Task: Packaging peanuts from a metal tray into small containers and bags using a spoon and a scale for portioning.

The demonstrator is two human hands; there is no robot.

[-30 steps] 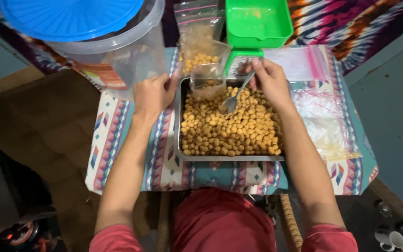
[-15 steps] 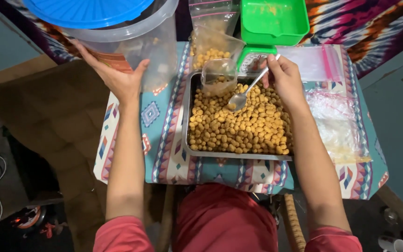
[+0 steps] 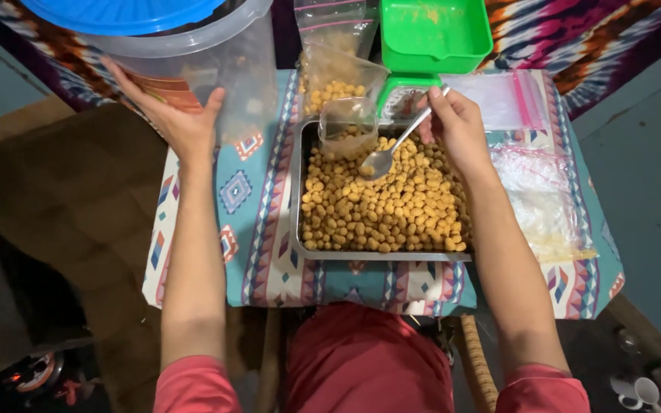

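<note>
Since a second ago the left hand has left the tray and now lies open, palm flat against the side of the clear tub in the upper left of the frame. The right hand is closed around the handle of a metal spoon, whose bowl rests on the brown pellets in the metal tray at centre. A small clear bag stands at the tray's upper edge. A green scale sits above it on the patterned worktop.
</note>
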